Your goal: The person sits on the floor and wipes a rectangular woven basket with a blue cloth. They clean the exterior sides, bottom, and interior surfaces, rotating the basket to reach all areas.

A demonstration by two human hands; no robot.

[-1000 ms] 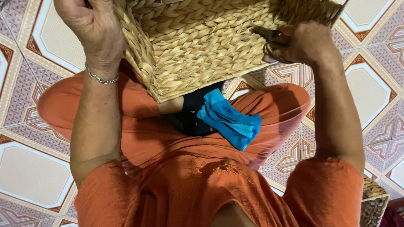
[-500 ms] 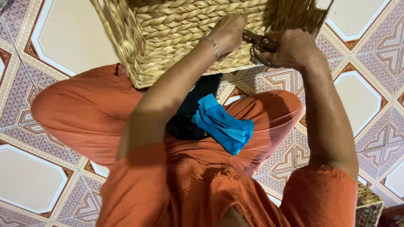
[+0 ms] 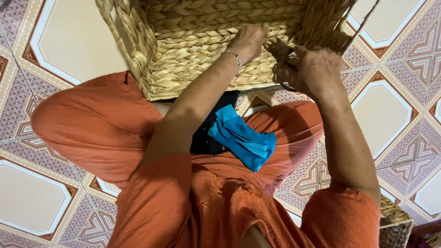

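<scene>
A large woven straw basket lies tilted on its side against my knees, with its plaited wall facing me. My left hand, a thin bracelet on its wrist, reaches across my body to that wall, and its fingers curl onto a bundle of loose straw strands at the basket's right corner. My right hand grips the same bundle from the right, and the two hands almost touch. A folded blue cloth rests in my lap on a black object.
I sit cross-legged in orange clothes on a patterned tiled floor. Part of a second woven basket shows at the bottom right, beside my right elbow. One long loose strand trails from the basket's upper right.
My left hand let go of the basket's left rim and swung across to the right corner beside my right hand. The basket dropped a little lower against my knees.
</scene>
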